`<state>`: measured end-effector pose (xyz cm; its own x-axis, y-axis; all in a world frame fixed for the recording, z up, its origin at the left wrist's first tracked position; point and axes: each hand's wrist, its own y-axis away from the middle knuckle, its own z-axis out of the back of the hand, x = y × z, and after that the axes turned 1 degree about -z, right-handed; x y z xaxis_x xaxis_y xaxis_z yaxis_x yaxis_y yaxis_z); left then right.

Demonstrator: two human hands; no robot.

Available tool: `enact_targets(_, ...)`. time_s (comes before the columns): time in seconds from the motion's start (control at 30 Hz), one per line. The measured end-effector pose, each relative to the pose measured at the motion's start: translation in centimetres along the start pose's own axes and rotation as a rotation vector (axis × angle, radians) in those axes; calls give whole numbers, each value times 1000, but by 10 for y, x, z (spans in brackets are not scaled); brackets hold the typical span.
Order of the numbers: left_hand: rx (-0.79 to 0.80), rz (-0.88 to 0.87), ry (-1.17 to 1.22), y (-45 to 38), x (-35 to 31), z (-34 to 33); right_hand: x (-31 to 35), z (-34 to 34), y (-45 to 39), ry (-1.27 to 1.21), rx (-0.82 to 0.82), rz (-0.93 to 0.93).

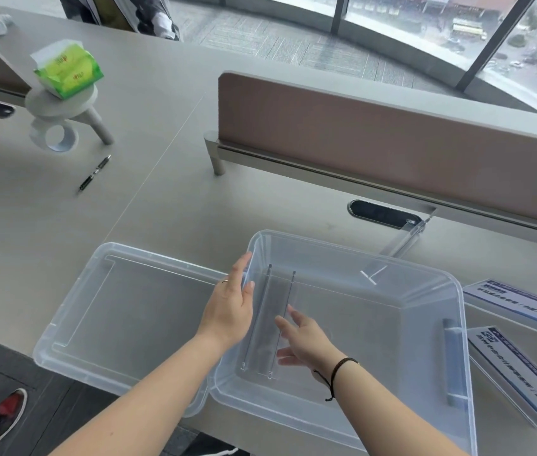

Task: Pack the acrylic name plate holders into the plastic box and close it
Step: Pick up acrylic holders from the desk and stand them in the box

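Note:
A clear plastic box (425, 274) stands open on the table in front of me. Its clear lid (102, 311) lies flat to the left. One clear acrylic name plate holder (265, 324) lies inside the box along its left wall. My left hand (231, 307) rests flat on the outside of that wall, fingers straight. My right hand (306, 343) is inside the box, fingers spread, touching the holder's right edge. Two holders with printed cards lie right of the box (520, 302) (523, 376). Another clear holder (405, 240) lies behind the box.
A brown desk divider (392, 143) runs behind the box, with a black cable port (382, 213) below it. At far left stand a green tissue pack (68, 69) on a white stand and a black pen (95, 172). The table's front edge runs under my arms.

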<state>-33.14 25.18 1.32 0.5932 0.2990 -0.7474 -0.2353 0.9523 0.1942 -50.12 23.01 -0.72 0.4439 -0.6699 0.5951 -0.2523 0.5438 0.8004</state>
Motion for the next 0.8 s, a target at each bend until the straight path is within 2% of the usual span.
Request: enact_targets(0.8, -1, 9, -12, 0, 0, 1, -2, -2, -3, 73, 10, 45)
